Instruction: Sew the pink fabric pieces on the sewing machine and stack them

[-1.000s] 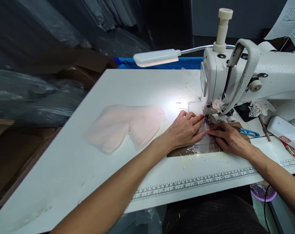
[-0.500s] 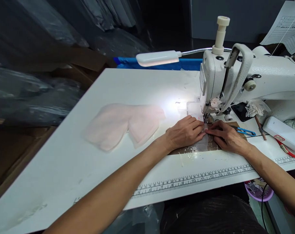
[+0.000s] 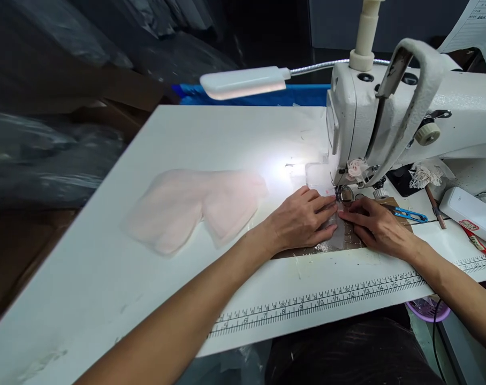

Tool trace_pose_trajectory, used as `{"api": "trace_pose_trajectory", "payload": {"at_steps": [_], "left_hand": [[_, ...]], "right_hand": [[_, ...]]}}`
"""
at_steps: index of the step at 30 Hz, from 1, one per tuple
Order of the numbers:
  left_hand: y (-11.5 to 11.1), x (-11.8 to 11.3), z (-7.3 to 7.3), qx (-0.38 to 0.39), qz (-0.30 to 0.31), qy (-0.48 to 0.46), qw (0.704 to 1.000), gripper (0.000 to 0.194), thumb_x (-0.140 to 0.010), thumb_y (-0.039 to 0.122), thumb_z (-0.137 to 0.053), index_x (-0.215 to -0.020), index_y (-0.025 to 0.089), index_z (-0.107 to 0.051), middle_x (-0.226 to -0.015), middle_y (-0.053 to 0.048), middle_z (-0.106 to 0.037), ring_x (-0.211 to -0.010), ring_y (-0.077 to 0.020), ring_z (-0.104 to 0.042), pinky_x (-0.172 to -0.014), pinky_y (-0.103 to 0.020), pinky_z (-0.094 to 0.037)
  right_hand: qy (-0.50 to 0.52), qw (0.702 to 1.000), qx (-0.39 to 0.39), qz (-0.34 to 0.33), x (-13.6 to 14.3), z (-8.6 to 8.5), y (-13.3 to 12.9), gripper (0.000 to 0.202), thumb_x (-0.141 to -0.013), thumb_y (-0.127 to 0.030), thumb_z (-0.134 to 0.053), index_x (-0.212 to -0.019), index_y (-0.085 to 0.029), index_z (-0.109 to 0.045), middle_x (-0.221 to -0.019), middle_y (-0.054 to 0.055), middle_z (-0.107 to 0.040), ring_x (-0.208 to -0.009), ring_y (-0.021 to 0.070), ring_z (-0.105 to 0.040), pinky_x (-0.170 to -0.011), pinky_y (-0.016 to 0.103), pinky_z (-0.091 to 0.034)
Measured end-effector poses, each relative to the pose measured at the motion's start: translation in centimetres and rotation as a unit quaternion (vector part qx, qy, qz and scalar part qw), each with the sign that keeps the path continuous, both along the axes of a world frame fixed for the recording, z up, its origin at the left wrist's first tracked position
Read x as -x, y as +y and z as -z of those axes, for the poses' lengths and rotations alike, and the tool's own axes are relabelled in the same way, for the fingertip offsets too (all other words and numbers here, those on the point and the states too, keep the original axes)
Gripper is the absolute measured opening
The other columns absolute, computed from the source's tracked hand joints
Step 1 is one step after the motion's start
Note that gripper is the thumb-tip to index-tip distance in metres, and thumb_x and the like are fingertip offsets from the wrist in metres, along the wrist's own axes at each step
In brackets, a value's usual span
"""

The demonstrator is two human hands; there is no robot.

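Note:
My left hand (image 3: 305,218) lies with fingers spread, pressing on a sheer whitish piece of fabric (image 3: 338,238) just in front of the sewing machine's presser foot (image 3: 339,193). On the other side, my right hand (image 3: 373,224) has thumb and forefinger pinched at the edge of this fabric, close to the needle area. The fingertips of both hands almost meet there. What lies under my left palm is hidden. A pale pink, sheer cut fabric piece (image 3: 195,206) rests flat on the table to the left. The white sewing machine (image 3: 347,117) stands over the hands.
Blue thread snips (image 3: 410,215), a brown stick-like tool (image 3: 434,207) and a white device (image 3: 471,214) lie right of my right hand. A lamp (image 3: 243,82) lights the white table (image 3: 106,267). A printed ruler (image 3: 319,305) runs along its front edge. Plastic-wrapped bundles (image 3: 46,144) stand left.
The view has moved slightly closer to the machine. My left fingers have spread a little on the fabric. My right hand keeps its pinch near the presser foot.

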State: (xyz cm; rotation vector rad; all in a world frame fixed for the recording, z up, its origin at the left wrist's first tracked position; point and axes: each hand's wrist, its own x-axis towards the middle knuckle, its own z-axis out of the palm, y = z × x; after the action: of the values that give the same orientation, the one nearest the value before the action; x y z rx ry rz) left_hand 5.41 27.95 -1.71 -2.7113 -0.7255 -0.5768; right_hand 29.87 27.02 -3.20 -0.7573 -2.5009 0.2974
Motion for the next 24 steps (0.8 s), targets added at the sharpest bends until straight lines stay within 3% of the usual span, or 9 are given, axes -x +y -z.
{"api": "trace_pose_trajectory", "payload": {"at_steps": [12, 18, 24], "left_hand": [[0.5, -0.3, 0.2, 0.002, -0.065, 0.022, 0.998, 0.037, -0.102, 0.035, -0.043, -0.111, 0.012, -0.071, -0.115, -0.013, -0.073, -0.082, -0.0235, -0.062, -0.071, -0.039, -0.051], [0.8, -0.4, 0.3, 0.010, -0.082, 0.007, 0.997, 0.038, -0.103, 0.036, -0.041, -0.112, 0.013, -0.070, -0.111, -0.013, -0.073, -0.086, -0.0243, -0.064, -0.072, -0.039, -0.049], [1.3, 1.2, -0.5, 0.036, -0.065, -0.063, 0.995, 0.032, -0.101, 0.038, -0.049, -0.115, 0.015, -0.067, -0.113, -0.014, -0.071, -0.094, -0.0244, -0.066, -0.078, -0.041, -0.054]], "right_hand": [[-0.023, 0.997, 0.056, 0.044, 0.6, -0.2, -0.4, 0.039, -0.103, -0.020, -0.038, -0.137, -0.018, -0.058, -0.110, 0.014, -0.055, -0.101, 0.0241, -0.060, -0.092, 0.045, -0.060], [-0.008, 0.998, 0.056, 0.040, 0.5, -0.3, -0.3, 0.038, -0.101, -0.020, -0.040, -0.132, -0.020, -0.062, -0.110, 0.013, -0.053, -0.097, 0.0215, -0.060, -0.090, 0.041, -0.059], [0.065, 0.984, 0.155, 0.050, -0.3, -1.0, 0.6, 0.035, -0.096, -0.019, -0.046, -0.123, -0.019, -0.069, -0.104, 0.009, -0.062, -0.090, 0.0173, -0.062, -0.087, 0.035, -0.056]]}}
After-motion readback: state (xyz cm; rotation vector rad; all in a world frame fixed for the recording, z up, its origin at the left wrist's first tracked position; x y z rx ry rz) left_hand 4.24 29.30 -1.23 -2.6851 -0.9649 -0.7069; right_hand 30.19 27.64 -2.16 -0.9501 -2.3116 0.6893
